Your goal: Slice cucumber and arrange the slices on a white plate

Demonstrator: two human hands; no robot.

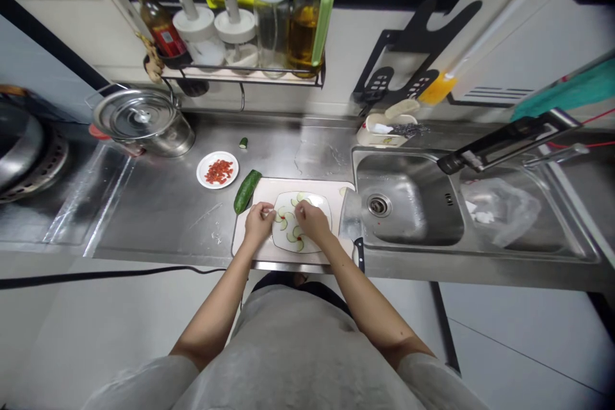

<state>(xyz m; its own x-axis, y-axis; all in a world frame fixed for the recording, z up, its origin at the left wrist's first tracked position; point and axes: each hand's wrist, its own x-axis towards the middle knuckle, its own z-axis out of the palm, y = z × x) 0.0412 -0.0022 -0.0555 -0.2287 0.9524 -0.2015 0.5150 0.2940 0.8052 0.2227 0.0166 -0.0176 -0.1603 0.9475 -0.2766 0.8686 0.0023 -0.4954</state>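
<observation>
A square white plate (314,200) lies on a pale cutting board (262,189), with thin cucumber slices (293,242) fanned into flower shapes and small red bits at their centres. My left hand (258,224) is at the plate's left rim, its thumb and fingers pinched together. Over the upper middle of the plate, my right hand (313,223) also pinches, its fingertips close to the slices. What either hand holds is too small to make out. A cut cucumber (247,191) rests against the board's left edge. On the board's right side lies a cleaver (352,214).
Left of the cucumber stands a small white plate (202,171) of red pieces. A cucumber end (243,142) lies behind. A lidded steel pot (180,134) stands far left, a double sink (408,205) right. Bottles and jars fill a wall rack (240,75).
</observation>
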